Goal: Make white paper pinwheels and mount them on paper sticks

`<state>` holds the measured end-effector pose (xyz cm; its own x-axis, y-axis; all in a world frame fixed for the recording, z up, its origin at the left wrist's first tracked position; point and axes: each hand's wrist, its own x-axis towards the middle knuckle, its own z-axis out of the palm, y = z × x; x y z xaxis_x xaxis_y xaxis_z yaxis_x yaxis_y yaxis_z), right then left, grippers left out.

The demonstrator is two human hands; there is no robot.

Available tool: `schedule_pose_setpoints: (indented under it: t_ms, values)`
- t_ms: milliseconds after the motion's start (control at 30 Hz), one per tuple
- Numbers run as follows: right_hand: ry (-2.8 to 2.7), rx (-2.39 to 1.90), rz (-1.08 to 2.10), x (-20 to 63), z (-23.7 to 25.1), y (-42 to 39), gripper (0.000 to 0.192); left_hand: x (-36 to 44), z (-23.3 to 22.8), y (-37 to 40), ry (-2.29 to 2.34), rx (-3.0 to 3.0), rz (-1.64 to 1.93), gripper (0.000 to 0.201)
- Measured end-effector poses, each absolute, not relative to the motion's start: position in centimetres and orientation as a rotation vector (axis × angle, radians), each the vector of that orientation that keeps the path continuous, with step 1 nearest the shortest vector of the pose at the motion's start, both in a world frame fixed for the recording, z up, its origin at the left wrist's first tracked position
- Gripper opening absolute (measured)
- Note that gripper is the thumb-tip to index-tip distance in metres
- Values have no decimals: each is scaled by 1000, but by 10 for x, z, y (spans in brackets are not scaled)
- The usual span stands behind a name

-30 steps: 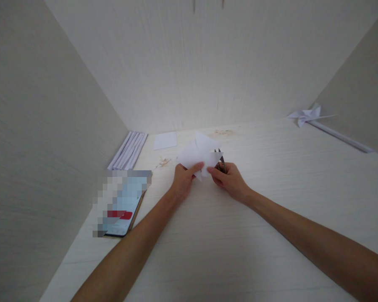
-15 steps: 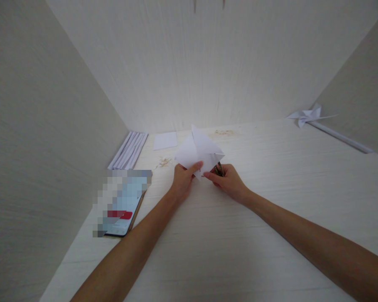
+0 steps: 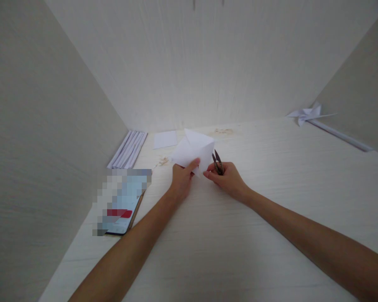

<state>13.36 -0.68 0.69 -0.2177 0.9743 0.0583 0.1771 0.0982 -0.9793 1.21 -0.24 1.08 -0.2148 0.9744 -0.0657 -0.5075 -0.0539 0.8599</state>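
Observation:
A white piece of paper (image 3: 192, 147), creased and with a corner standing up, is pinched by my left hand (image 3: 183, 178), thumb on top. My right hand (image 3: 225, 178) grips a small pair of thread snips (image 3: 218, 161) with dark pointed blades. The two blades are apart and point up and away from me, just right of the paper. My right fingertips are close to the paper's lower right edge; whether they touch it I cannot tell.
At left lie several rolled paper sticks (image 3: 128, 149) and a phone (image 3: 126, 205), partly blurred. A flat paper square (image 3: 165, 139) is near the back wall. Small wooden bits (image 3: 163, 161) lie beside my left hand. A paper pinwheel (image 3: 307, 114) on a paper stick (image 3: 340, 135) rests at far right.
The paper has shifted left and turned in my left hand, away from the snips. The snips' blades now show in full beside it; before, the paper hid their tips.

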Motion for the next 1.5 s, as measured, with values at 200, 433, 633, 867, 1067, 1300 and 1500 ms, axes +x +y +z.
schedule_pose_setpoints:
  t_ms: [200, 433, 633, 867, 1067, 1300, 1500]
  values:
    - [-1588, -1123, 1212, 134, 7, -8, 18, 10, 11, 2, 921, 603, 1640, 22]
    - [-1392, -1104, 1240, 133, 6, -7, 27, 12, 12, -2, 948, 720, 1566, 25]
    - [-1510, -1143, 1190, 133, 7, -7, 35, 12, 11, -4, 991, 742, 1514, 30]
    - [-1117, -1001, 1397, 133, 5, -3, 22, 2, 11, 4, 953, 553, 1684, 18]
    - [-705, -835, 1434, 136, 11, 1, 23, 1, 7, 4, 1006, 743, 1513, 17]
    - [-651, -788, 1449, 141, 10, 6, 30, 4, 4, 0, 1136, 1081, 1266, 18]
    - [-913, -876, 1404, 137, 11, 1, 38, 5, 5, 1, 1092, 908, 1466, 19]
